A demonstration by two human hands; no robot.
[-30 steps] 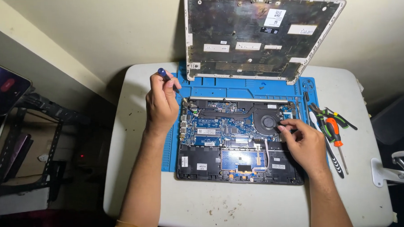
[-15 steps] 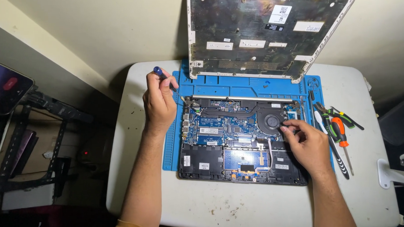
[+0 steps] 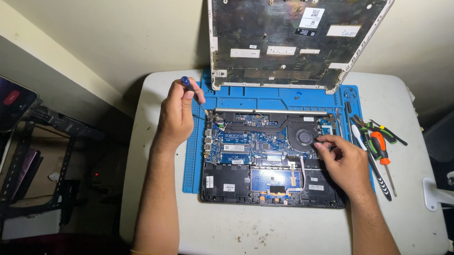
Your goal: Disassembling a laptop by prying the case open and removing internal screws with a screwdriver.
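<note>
Screwdriver (image 3: 189, 88), blue-handled, sits clamped in my left hand (image 3: 177, 113), its tip angled down at the back left corner of the opened laptop (image 3: 271, 156) on the blue mat (image 3: 193, 164). My right hand (image 3: 343, 163) rests beside the fan (image 3: 305, 137), fingertips pinched together.

The left hand (image 3: 176, 114) is curled shut around a thin screwdriver (image 3: 191, 90), up by the far left corner of the open laptop (image 3: 268, 156). The right hand (image 3: 345, 161) rests on the laptop's right side, fingers bent and pinched together. Both forearms are bare.
</note>
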